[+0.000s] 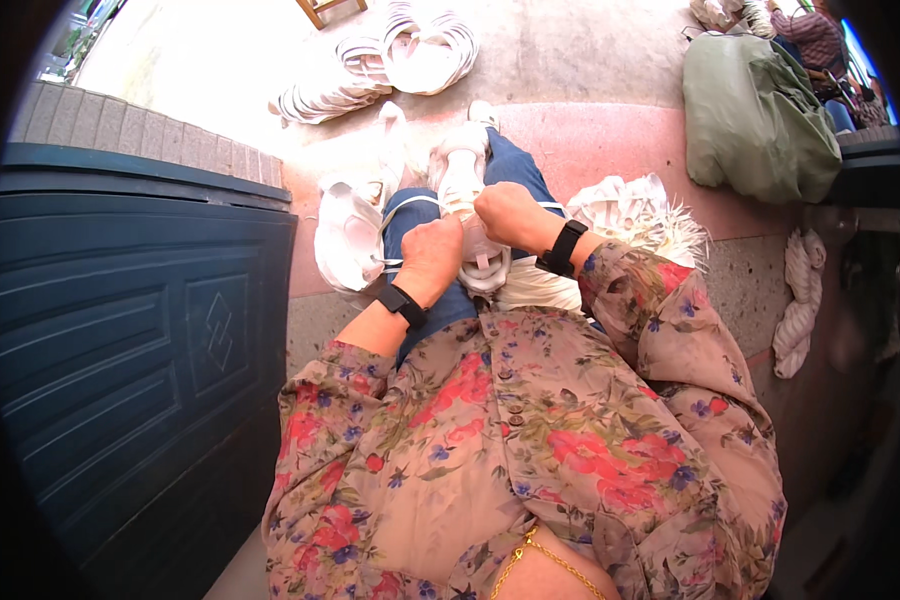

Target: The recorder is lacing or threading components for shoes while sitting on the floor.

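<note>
A white sneaker rests between my knees, toe pointing away from me, with a pinkish loop at its near end. My left hand is closed in a fist at its left side, and my right hand is closed at its right side, a little farther out. Pale shoelace shows in a loop left of the left hand, and another stretch comes out past the right hand. The fingertips are turned under and hidden. Another white shoe lies beside my left leg.
Beside my right leg lies a pile of white laces with frayed ends. Coiled white bundles sit on the floor ahead. A green bag stands far right, near a twisted white bundle. A dark blue panelled door borders my left.
</note>
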{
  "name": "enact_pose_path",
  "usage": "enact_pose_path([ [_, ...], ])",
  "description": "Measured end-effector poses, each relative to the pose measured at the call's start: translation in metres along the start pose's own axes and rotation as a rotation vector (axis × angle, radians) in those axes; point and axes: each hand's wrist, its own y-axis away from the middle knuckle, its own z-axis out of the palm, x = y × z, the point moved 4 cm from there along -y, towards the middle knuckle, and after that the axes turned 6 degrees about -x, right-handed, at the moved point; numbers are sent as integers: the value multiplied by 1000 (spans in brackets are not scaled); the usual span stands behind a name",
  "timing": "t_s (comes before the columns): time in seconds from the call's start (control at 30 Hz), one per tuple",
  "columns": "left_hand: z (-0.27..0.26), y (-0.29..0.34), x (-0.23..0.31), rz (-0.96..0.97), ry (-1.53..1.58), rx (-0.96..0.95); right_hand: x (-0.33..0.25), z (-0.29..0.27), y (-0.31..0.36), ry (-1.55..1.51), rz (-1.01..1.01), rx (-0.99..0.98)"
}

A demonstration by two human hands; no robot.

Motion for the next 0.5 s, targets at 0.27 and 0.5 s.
enact_pose_path([
  [0.27, 3, -6, -2, -95, 248, -8, -2, 4, -7, -32, -51, 62],
  [0.5, 15, -7, -8, -145, 301, 13, 36, 33, -2, -1270, 334, -210],
])
